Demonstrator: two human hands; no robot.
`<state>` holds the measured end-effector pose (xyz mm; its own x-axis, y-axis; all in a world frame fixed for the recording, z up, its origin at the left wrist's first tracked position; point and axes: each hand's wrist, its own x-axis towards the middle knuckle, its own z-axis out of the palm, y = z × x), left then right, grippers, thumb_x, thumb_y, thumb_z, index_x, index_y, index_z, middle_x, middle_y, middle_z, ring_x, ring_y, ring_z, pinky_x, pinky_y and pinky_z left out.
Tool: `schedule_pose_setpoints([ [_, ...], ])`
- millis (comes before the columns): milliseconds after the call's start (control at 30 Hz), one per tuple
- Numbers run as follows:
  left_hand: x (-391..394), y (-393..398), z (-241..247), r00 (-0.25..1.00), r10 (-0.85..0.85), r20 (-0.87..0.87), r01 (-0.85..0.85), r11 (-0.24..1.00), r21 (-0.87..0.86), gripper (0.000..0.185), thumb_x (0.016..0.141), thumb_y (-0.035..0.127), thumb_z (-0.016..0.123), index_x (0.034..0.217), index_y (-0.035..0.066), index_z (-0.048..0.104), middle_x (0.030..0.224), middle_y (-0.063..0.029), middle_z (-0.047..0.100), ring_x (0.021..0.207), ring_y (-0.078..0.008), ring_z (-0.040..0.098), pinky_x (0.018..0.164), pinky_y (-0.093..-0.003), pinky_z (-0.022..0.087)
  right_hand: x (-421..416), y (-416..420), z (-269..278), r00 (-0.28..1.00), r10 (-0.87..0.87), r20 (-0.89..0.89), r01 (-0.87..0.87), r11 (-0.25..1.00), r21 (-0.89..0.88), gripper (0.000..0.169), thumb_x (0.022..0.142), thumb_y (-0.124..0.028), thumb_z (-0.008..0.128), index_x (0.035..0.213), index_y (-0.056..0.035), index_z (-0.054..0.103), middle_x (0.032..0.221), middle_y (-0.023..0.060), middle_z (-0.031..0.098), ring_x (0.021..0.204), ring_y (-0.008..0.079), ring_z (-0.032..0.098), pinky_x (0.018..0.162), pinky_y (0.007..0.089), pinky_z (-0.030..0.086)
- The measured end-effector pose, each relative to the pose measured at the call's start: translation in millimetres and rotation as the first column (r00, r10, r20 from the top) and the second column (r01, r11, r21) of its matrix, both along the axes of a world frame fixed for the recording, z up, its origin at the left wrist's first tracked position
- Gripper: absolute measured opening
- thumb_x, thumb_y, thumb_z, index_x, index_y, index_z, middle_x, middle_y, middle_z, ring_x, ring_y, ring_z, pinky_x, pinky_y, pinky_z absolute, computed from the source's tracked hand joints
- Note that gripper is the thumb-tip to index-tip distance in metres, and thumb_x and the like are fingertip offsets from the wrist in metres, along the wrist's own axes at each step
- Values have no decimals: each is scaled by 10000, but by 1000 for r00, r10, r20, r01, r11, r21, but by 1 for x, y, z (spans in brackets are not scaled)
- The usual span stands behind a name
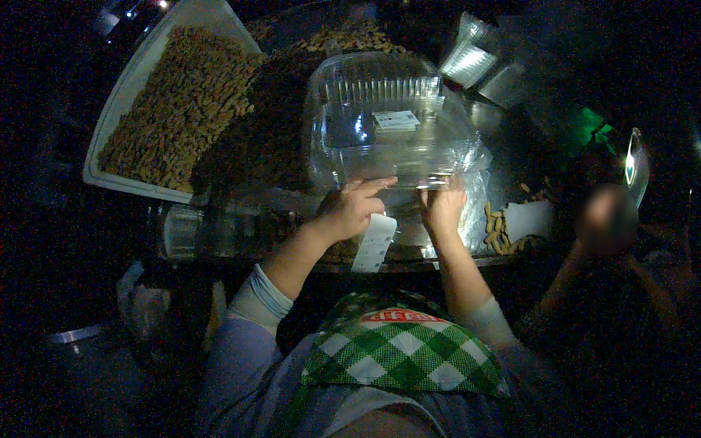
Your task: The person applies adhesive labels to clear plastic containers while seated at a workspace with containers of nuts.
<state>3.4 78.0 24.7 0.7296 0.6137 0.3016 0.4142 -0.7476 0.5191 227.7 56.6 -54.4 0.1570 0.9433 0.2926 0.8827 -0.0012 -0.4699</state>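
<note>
A clear plastic clamshell container (pixel 350 128) lies before me, with a printed white label (pixel 396 119) showing at its middle. At its near edge my left hand (pixel 358 205) has its fingers partly spread against the plastic. A strip of printed labels (pixel 375 242) hangs just below that hand; whether the fingers pinch it is hard to tell. My right hand (pixel 446 208) is at the near right corner of the container, its fingertips partly hidden by the plastic, so its grip is unclear.
Peanuts in their shells fill a white tub (pixel 137 189) at the left and heap behind the container. More clear containers (pixel 183 232) lie at the left edge. Loose peanuts (pixel 495 230) are at the right, near another person's arms (pixel 567 274).
</note>
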Motion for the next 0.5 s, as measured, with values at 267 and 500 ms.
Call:
schedule_pose_setpoints([
  [267,2,2,2,1000,2,16,-2,1000,-16,72,611,62,661,664,88,620,1304,-132,493,1201,-285,465,957,-414,371,13,-52,10,947,38,-320,-22,998,53,633,799,-204,663,1300,45,367,1268,244,453,1195,366,419,1007,392,325],
  [500,1,3,1,1000,-13,6,13,1000,-22,81,616,78,672,680,95,625,1305,-128,493,1197,-294,467,946,-412,378,25,-47,-6,759,-127,-638,66,991,-119,661,807,-178,639,1345,23,311,1297,249,427,1206,357,422,1007,390,336],
])
